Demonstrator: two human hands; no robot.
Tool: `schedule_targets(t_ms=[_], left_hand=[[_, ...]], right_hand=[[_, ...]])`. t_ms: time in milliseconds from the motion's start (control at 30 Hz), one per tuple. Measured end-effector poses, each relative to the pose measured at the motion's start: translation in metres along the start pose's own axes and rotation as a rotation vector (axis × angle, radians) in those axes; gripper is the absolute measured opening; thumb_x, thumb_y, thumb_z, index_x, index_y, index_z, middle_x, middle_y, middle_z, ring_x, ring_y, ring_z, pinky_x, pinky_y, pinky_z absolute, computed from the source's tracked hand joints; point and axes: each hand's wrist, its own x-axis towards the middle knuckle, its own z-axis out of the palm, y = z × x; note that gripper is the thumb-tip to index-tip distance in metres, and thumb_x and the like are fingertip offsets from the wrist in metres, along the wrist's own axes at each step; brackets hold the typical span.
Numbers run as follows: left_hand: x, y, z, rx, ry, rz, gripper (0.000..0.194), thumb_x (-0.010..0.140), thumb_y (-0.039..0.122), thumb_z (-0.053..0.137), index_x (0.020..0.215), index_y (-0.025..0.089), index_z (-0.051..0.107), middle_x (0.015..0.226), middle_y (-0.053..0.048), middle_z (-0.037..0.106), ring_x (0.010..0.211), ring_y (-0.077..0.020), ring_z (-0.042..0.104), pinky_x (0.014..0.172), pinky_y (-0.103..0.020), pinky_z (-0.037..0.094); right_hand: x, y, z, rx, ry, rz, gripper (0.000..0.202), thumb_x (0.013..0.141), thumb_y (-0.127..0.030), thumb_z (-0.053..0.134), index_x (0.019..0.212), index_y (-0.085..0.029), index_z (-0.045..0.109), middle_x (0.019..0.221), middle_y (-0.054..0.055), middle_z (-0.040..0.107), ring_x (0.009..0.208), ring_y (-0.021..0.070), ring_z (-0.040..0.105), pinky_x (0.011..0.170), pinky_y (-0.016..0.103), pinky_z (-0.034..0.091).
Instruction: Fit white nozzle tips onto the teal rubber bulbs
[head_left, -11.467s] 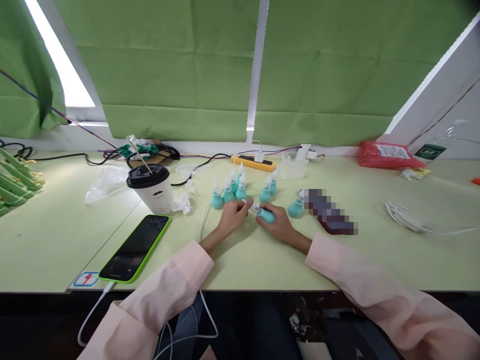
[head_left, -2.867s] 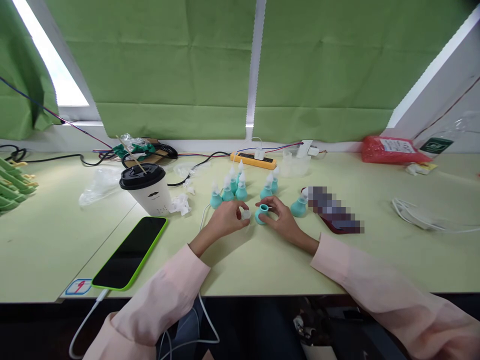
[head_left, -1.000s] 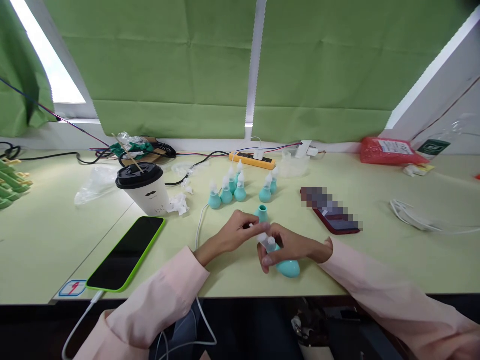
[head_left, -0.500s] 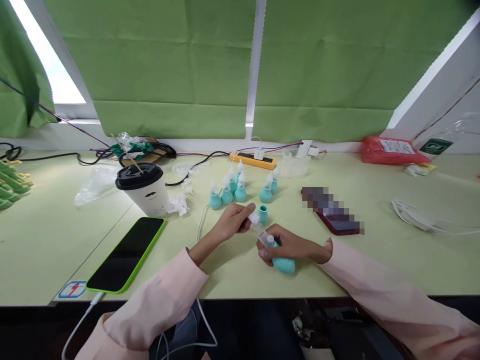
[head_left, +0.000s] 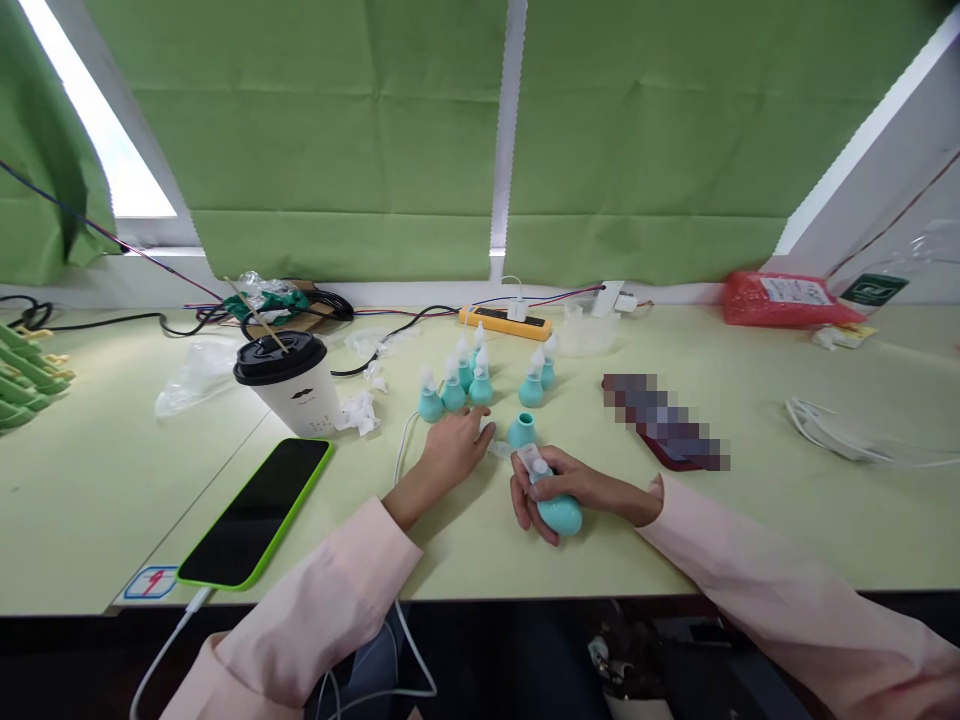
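Observation:
My right hand [head_left: 551, 490] is wrapped round a teal squeeze bulb [head_left: 562, 515] like a small nasal aspirator, tilted with its pale nozzle towards the upper left. A clear plastic cap [head_left: 529, 456] shows between these same fingers. My left hand [head_left: 454, 445] lies low over the table, thumb and forefinger apart. Beside its thumb is a translucent piece [head_left: 498, 450], partly hidden. An uncapped teal bulb [head_left: 521, 430] with an open neck stands between and beyond my hands. Several upright teal bulbs with clear tips [head_left: 453, 390] stand behind my left hand, and two more [head_left: 532, 386] farther right.
A lidded paper cup [head_left: 300, 400] and a green-edged phone [head_left: 259, 510] are on the left. A dark red phone [head_left: 664, 425] and white cable [head_left: 832, 435] lie right. At the back are a yellow power strip [head_left: 495, 320], clear containers [head_left: 589, 330] and a red package [head_left: 780, 300].
My left hand has lowered slightly left and let go of the translucent piece, which now shows beside the thumb. My right hand has turned the squeeze bulb a little, still holding it.

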Motion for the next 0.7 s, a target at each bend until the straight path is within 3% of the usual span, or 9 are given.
schedule_targets(t_ms=[133,200,300,500,700], left_hand=[[-0.009,0.014,-0.013,-0.211,0.275,0.261,0.018,0.075,0.026,0.043,0.082,0.015,0.055,0.059,0.000,0.052,0.050,-0.0088,0.046,0.048,-0.022,0.037],[-0.013,0.019,-0.017,-0.364,0.345,0.417,0.016,0.070,0.025,0.050,0.080,0.014,0.056,0.057,0.001,0.051,0.049,-0.0072,0.044,0.048,-0.020,0.039],[-0.014,0.021,-0.017,-0.449,0.380,0.547,0.021,0.067,0.025,0.058,0.085,0.015,0.057,0.064,-0.001,0.056,0.056,-0.0077,0.048,0.050,-0.020,0.042],[-0.009,0.018,-0.009,-0.393,0.438,0.644,0.017,0.070,0.020,0.057,0.087,0.016,0.057,0.076,-0.004,0.058,0.068,-0.0102,0.052,0.059,-0.023,0.045],[-0.013,0.016,-0.007,-0.147,0.467,0.727,0.020,0.073,0.014,0.052,0.093,0.016,0.052,0.077,-0.004,0.057,0.070,-0.0109,0.049,0.056,-0.022,0.043]], right_hand=[[0.001,-0.002,0.005,-0.077,0.129,-0.012,0.011,0.076,-0.024,0.046,0.075,-0.017,0.038,0.067,0.001,0.058,0.044,0.0098,0.054,0.042,0.023,0.042],[0.002,-0.004,0.009,-0.115,0.196,-0.022,0.012,0.077,-0.025,0.046,0.078,-0.017,0.038,0.062,0.000,0.057,0.045,0.0100,0.054,0.044,0.024,0.043],[0.002,-0.005,0.013,-0.164,0.272,-0.035,0.011,0.077,-0.024,0.046,0.079,-0.018,0.037,0.058,-0.002,0.057,0.044,0.0098,0.052,0.044,0.023,0.042],[0.003,-0.002,0.017,-0.242,0.454,-0.058,0.009,0.076,-0.023,0.045,0.079,-0.019,0.038,0.057,-0.003,0.055,0.044,0.0097,0.052,0.043,0.023,0.041],[0.004,0.002,0.019,-0.284,0.569,-0.100,0.012,0.076,-0.029,0.045,0.077,-0.019,0.037,0.054,-0.004,0.052,0.042,0.0097,0.049,0.042,0.023,0.040]])
